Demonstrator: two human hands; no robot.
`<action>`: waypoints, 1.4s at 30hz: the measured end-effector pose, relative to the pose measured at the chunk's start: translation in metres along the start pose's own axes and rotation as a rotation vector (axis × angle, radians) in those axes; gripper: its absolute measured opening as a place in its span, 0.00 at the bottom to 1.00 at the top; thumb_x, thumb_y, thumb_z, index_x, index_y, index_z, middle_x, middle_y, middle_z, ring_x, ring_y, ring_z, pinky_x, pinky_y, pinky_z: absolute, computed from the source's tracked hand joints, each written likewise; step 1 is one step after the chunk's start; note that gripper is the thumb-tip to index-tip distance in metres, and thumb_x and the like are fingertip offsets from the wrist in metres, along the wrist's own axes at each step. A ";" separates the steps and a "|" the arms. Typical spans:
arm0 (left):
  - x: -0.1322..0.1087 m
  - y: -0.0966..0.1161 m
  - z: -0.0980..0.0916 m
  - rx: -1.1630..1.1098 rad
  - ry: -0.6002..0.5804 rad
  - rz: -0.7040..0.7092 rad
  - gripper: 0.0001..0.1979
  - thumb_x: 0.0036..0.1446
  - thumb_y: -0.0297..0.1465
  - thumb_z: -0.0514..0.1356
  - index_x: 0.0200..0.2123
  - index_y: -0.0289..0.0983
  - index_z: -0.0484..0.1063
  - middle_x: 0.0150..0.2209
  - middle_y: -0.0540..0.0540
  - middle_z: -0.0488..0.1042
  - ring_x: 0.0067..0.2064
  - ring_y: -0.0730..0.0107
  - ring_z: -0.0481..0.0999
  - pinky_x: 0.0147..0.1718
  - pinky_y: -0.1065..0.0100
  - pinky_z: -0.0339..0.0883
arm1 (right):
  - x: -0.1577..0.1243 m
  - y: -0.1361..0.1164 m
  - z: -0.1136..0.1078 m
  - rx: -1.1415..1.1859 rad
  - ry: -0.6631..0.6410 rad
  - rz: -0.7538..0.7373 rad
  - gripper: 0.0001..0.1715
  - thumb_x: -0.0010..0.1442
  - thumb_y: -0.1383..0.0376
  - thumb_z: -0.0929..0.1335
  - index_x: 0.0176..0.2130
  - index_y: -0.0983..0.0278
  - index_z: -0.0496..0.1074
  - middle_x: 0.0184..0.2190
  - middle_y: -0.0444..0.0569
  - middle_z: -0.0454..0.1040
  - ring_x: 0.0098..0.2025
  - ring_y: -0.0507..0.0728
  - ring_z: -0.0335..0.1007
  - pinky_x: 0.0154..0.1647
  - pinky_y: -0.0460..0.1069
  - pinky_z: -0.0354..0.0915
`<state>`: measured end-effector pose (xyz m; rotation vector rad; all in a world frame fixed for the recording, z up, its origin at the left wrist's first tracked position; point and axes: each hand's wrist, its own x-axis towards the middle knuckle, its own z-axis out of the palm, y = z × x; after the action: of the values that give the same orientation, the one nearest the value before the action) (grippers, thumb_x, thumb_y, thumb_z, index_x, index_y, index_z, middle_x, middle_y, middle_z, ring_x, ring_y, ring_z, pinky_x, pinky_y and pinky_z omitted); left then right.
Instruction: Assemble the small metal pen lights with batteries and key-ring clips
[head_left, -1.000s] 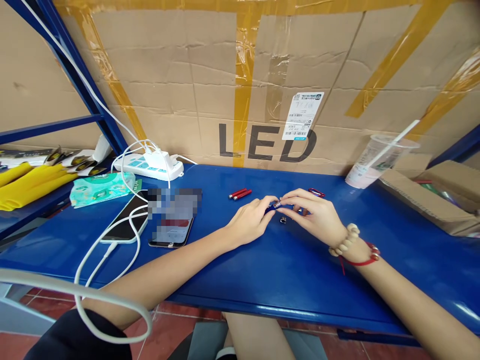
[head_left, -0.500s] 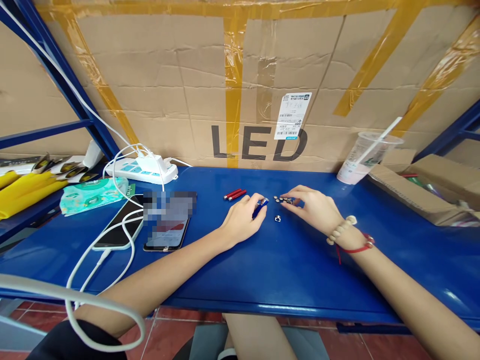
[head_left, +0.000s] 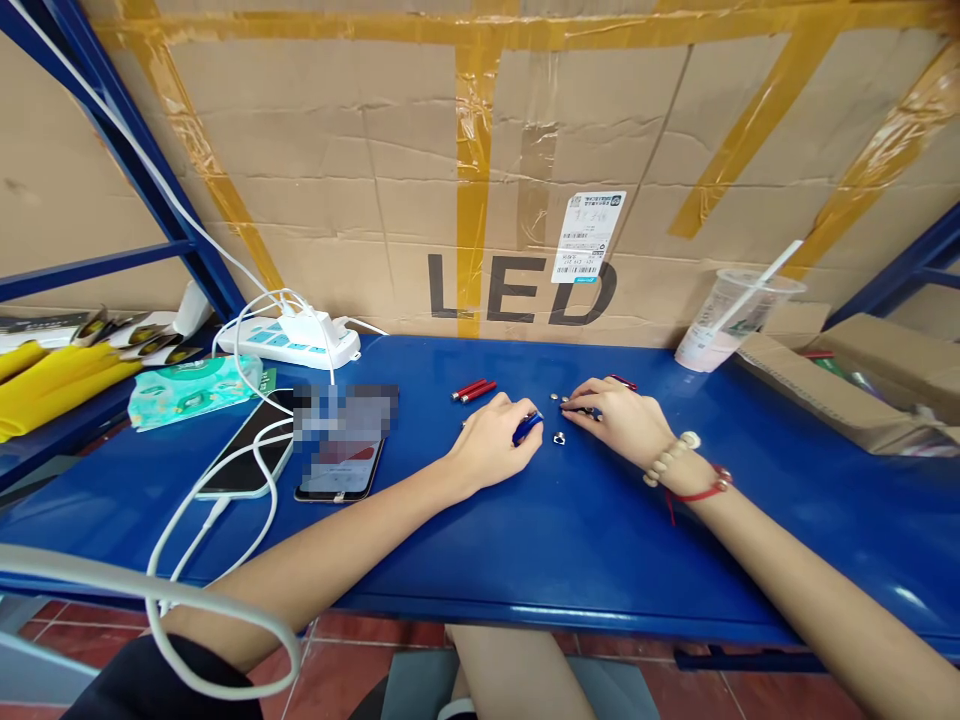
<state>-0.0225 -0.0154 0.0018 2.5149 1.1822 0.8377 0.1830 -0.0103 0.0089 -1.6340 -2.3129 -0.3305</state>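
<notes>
My left hand (head_left: 496, 442) is closed around a small blue metal tube (head_left: 528, 428), its silvery end toward the right. Over a group of small round silver button cells (head_left: 554, 397), my right hand (head_left: 626, 420) has thumb and forefinger pinched together. What lies between those fingertips is too small to make out, and some of the cells are hidden under the hand. A small silver metal part (head_left: 559, 438) rests on the table between both hands. Two red metal tubes (head_left: 474, 390) lie side by side behind my left hand. Another red tube (head_left: 622, 382) shows partly behind my right hand.
On the blue table (head_left: 480, 560), two phones (head_left: 337, 470) with white cables lie left. A power strip (head_left: 262, 343) and tissue pack (head_left: 184, 390) sit farther back. A plastic cup with straw (head_left: 709, 335) and an open carton (head_left: 817, 400) stand right. A large cardboard box (head_left: 420, 150) forms the back.
My right hand has shifted slightly left and its fingertips have come together, uncovering a red tube behind it. My left hand has turned a little, still holding the blue tube.
</notes>
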 end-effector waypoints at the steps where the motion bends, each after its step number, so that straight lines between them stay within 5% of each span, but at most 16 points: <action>1: 0.000 0.000 0.000 0.002 0.001 0.007 0.10 0.57 0.36 0.49 0.35 0.40 0.67 0.29 0.49 0.64 0.30 0.72 0.68 0.30 0.71 0.64 | 0.000 0.000 0.000 0.012 -0.004 0.000 0.11 0.57 0.59 0.64 0.32 0.56 0.77 0.37 0.45 0.74 0.38 0.56 0.67 0.23 0.46 0.60; 17: -0.001 0.002 -0.003 -0.003 -0.031 0.082 0.10 0.57 0.34 0.49 0.30 0.37 0.67 0.29 0.48 0.65 0.32 0.71 0.67 0.32 0.70 0.64 | 0.002 -0.006 -0.005 0.299 -0.049 0.025 0.12 0.53 0.56 0.67 0.26 0.59 0.75 0.32 0.44 0.74 0.26 0.51 0.66 0.24 0.46 0.60; 28: 0.003 -0.003 0.001 0.040 -0.062 0.067 0.13 0.63 0.38 0.43 0.38 0.38 0.64 0.29 0.50 0.65 0.31 0.71 0.69 0.31 0.71 0.63 | -0.002 -0.035 -0.025 0.640 0.250 -0.093 0.14 0.55 0.55 0.66 0.31 0.61 0.76 0.34 0.48 0.73 0.26 0.50 0.65 0.25 0.47 0.64; 42: 0.004 -0.002 -0.001 0.067 -0.111 0.072 0.13 0.62 0.39 0.46 0.38 0.39 0.65 0.30 0.50 0.67 0.34 0.69 0.70 0.33 0.71 0.63 | -0.002 -0.032 -0.023 0.702 0.101 -0.109 0.19 0.54 0.51 0.65 0.31 0.61 0.76 0.34 0.50 0.73 0.29 0.52 0.67 0.23 0.47 0.63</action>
<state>-0.0225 -0.0108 0.0035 2.6339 1.1083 0.6760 0.1557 -0.0309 0.0289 -1.1134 -2.0944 0.3415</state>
